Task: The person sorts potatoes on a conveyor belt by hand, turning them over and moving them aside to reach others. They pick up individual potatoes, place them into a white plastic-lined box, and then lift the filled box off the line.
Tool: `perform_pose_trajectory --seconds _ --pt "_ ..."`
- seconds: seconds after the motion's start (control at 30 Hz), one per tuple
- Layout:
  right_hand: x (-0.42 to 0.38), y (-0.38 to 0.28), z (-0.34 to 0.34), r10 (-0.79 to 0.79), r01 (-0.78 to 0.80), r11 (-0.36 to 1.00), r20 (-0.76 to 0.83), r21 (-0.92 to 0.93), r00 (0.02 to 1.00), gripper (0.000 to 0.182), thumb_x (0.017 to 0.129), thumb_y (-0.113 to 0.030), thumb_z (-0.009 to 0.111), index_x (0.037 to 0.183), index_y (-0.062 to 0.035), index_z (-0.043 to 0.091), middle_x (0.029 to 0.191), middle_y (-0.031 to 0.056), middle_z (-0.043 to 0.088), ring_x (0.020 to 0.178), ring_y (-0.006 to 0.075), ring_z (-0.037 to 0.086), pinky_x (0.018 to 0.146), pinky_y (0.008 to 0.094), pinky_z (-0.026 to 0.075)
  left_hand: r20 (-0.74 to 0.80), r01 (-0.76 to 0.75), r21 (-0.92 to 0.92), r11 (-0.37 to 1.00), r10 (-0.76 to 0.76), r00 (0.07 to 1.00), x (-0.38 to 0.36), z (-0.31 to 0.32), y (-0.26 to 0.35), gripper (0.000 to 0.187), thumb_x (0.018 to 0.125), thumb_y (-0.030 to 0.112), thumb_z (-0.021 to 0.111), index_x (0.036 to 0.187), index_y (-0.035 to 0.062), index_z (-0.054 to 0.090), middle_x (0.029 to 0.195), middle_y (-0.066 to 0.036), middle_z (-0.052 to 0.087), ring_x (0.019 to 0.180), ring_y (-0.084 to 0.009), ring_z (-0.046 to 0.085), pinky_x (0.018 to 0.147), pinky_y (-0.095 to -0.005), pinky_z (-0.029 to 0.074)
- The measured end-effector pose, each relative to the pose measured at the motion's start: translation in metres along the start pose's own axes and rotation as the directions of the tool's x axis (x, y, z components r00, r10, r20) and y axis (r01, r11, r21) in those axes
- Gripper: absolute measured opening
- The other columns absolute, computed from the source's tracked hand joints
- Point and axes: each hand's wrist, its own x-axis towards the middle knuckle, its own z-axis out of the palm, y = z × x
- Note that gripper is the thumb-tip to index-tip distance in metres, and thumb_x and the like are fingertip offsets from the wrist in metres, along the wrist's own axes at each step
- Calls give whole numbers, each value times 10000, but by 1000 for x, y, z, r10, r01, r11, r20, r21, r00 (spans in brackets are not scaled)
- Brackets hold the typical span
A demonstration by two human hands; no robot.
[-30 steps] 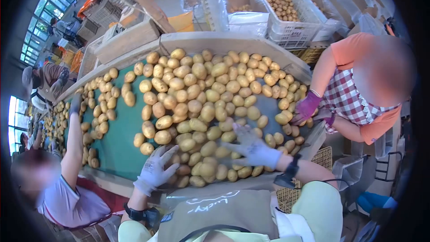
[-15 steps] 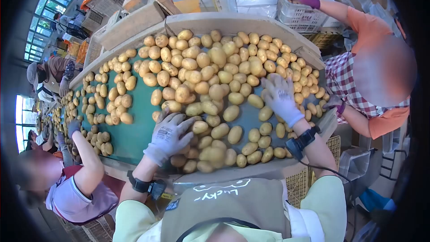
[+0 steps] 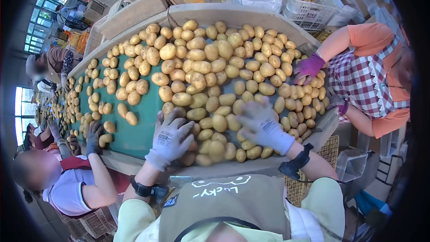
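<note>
Many yellow potatoes (image 3: 210, 67) lie piled over a green conveyor belt (image 3: 143, 127) and a greyish surface in front of me. My left hand (image 3: 171, 138), in a pale glove, rests at the near left edge of the pile with its fingers spread against potatoes. My right hand (image 3: 263, 124), gloved alike, lies over potatoes right of the middle. Its fingers are stretched out and blurred by motion, and I see no potato gripped in either hand. Part of the pile under both hands is hidden.
A co-worker's purple-gloved hand (image 3: 309, 68) touches potatoes at the right end. Another co-worker's gloved hand (image 3: 94, 136) is at the belt on the left. Beyond the raised rim (image 3: 251, 14) stands a white crate (image 3: 309, 11) holding potatoes.
My right hand has moved left and nearer to me; my left hand stays about where it was. The right co-worker's purple-gloved hand has come from the crate to the pile. Potatoes on the belt have shifted right.
</note>
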Motion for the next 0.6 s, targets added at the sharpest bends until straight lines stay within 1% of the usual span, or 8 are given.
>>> perform_pose_trajectory --seconds 0.07,0.13,0.17,0.27,0.3,0.43,0.5,0.6 --pt "1 -7 9 -147 147 989 -61 -4 987 417 874 -489 715 1228 -270 740 1345 68 629 1306 337 535 1209 695 205 43 19 -25 999 -18 999 -3 -4 -5 353 886 321 732 1202 169 774 1221 -92 699 1400 -394 510 1203 -613 295" --pt "11 3 -8 -53 46 992 -52 -120 997 331 903 -450 694 1159 -249 755 1302 105 634 1295 316 539 1231 658 194 12 10 -45 999 -10 1000 -12 -5 -14 347 888 323 731 1197 171 777 1224 -92 700 1410 -403 500 1194 -605 314" --pt "20 5 -26 122 -121 944 -18 -308 992 249 916 -386 679 1088 -227 766 1274 102 636 1236 306 575 1196 649 249 -16 8 -73 997 -9 1000 -16 -3 -15 342 891 325 730 1192 172 781 1227 -92 701 1421 -412 490 1185 -598 333" --pt "50 12 -40 90 -108 975 -99 -195 991 221 923 -339 665 1033 -178 770 1181 91 663 1152 293 620 1145 610 319 -21 39 -63 997 -41 999 -15 0 -15 325 893 325 732 1177 177 786 1240 -92 701 1437 -430 474 1165 -583 369" --pt "62 6 -38 103 -106 986 -26 -130 994 313 924 -295 699 1164 -100 750 1167 104 677 1164 319 602 1125 527 380 -20 36 -65 997 -37 999 -12 -2 -12 325 893 325 732 1177 177 786 1240 -92 701 1437 -430 474 1165 -583 369" --pt "105 2 -4 210 -209 978 -42 11 977 417 906 -345 716 1237 -92 710 1095 126 705 1098 328 646 1039 478 473 20 58 -83 995 -57 998 -7 -6 -10 311 888 317 739 1162 176 786 1253 -106 697 1440 -438 472 1153 -578 388" --pt "118 -2 -9 359 -326 933 312 -153 880 537 883 -430 730 1300 -96 679 1102 147 723 1033 364 680 936 470 536 18 52 -80 995 -51 999 -14 -3 -18 314 886 315 740 1160 170 786 1255 -111 696 1441 -440 470 1147 -577 396" --pt "128 6 -9 334 -328 942 179 -64 925 536 881 -448 730 1289 -103 678 1142 156 717 1064 361 681 947 472 534 -16 48 -160 986 -51 999 -19 2 -23 317 883 304 742 1165 165 786 1245 -115 700 1443 -440 469 1131 -576 413"
